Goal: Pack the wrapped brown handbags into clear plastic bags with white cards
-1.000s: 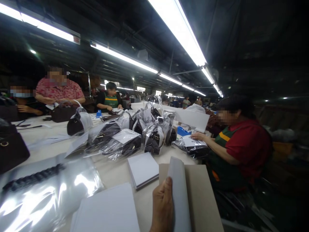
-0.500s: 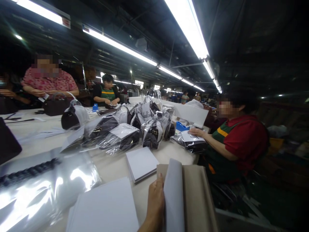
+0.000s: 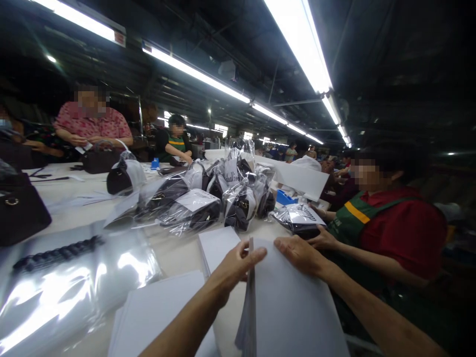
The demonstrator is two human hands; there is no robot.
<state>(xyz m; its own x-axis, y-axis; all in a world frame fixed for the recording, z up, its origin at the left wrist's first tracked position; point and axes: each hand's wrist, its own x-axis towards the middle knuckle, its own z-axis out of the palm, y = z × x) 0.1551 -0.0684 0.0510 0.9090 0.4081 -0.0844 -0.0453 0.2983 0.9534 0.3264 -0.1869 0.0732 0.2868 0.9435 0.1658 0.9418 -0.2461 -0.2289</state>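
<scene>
A stack of white sheets (image 3: pixel 297 307) lies in front of me at the lower right, its left edge showing as many thin layers. My left hand (image 3: pixel 234 267) pinches the far left corner, thumb over the top and fingers at the side. My right hand (image 3: pixel 301 255) is closed over the far right part of the stack; some of its fingertips are hidden. Beside my left forearm lies another pile of large white sheets (image 3: pixel 163 307). A smaller pile of white card (image 3: pixel 219 243) sits just beyond my left hand.
Dark handbags in clear plastic (image 3: pixel 197 210) are heaped mid-table. Clear plastic bags (image 3: pixel 74 287) lie at left, near a dark handbag (image 3: pixel 22 208). A co-worker in a red top (image 3: pixel 412 233) handles a wrapped bag (image 3: pixel 299 218) at right. Other people stand across the table.
My right hand has come into view onto the stack. The curled white sheet now lies flat, covering the brown surface. The co-worker at right has shifted their hands around the wrapped bag.
</scene>
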